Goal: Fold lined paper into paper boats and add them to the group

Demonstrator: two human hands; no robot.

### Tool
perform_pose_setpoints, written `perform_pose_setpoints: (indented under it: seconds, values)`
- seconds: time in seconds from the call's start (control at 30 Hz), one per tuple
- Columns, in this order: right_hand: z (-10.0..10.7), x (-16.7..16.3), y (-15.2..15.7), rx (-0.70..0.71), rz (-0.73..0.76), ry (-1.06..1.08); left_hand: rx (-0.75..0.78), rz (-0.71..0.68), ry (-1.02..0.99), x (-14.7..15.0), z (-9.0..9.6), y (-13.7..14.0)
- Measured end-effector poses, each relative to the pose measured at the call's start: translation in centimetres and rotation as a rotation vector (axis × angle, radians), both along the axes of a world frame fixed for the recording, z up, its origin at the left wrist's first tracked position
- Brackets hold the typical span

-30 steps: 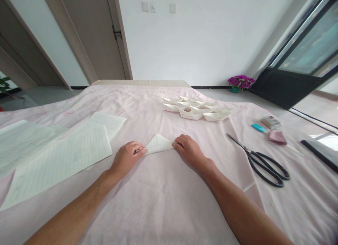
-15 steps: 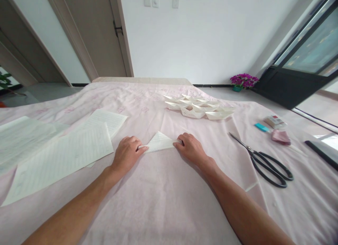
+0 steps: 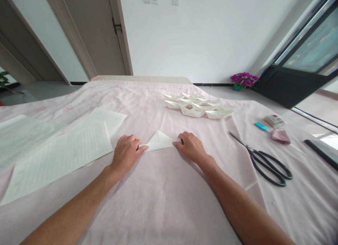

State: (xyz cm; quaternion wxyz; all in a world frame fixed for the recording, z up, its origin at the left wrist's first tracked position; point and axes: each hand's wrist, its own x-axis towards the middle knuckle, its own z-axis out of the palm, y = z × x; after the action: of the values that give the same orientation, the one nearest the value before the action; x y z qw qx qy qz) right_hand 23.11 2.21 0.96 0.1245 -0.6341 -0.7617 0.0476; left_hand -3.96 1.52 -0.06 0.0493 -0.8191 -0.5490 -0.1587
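Note:
A folded sheet of lined paper (image 3: 160, 142), with a triangular peak and a straight band along its lower edge, lies between my two hands. My left hand (image 3: 127, 149) pinches its left end, thumb along the near edge. At the right end, my right hand (image 3: 190, 146) grips the paper between thumb and curled fingers. Beyond the hands stand several folded paper boats (image 3: 196, 107) in a close group. Loose lined sheets (image 3: 68, 151) overlap to the left of my left hand.
On the right, black-handled scissors (image 3: 260, 160) lie with their blades pointing away. Past them are a blue eraser-like block (image 3: 261, 126), a small wrapped package (image 3: 275, 121), a pink cloth piece (image 3: 280, 136) and a dark-edged flat object (image 3: 320, 154). A pink cloth (image 3: 158, 202) covers the surface.
Both hands stay at the two ends of the folded paper, with only slight finger movement. The whole view has shifted a little.

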Motion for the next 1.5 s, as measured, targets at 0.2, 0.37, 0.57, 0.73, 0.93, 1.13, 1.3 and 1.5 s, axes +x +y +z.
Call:
perform_pose_setpoints:
  seconds: [0.2, 0.37, 0.57, 0.73, 0.93, 1.13, 1.3, 1.5]
  values:
    - [0.3, 0.0, 0.1, -0.025, -0.003, 0.0, 0.039, 0.001, 0.006, 0.0, -0.2, -0.1]
    - [0.1, 0.0, 0.2, -0.017, -0.019, -0.001, 0.104, 0.004, -0.008, 0.0, 0.0, -0.5]
    - [-0.1, 0.3, 0.3, -0.022, -0.057, 0.069, 0.236, -0.238, -0.05, 0.5, -0.5, -0.7]
    - [-0.6, 0.4, 0.2, 0.002, -0.063, 0.186, 0.088, -0.501, -0.013, 1.1, -0.6, -0.3]
    - [-0.9, 0.5, 0.1, 0.007, -0.06, 0.19, 0.045, -0.483, 0.045, 1.7, 0.3, -0.9]
    - [-1.1, 0.3, -0.4, 0.085, -0.043, 0.132, 0.096, -0.374, 0.202, 2.9, 0.5, -2.2]
    - [-1.7, -1.2, -0.8, 0.129, -0.057, 0.143, 0.126, -0.345, 0.303, 3.3, 0.4, -2.5]
    - [-1.9, -3.1, -1.0, 0.142, -0.051, 0.157, 0.116, -0.323, 0.31, 3.5, 0.3, -2.7]
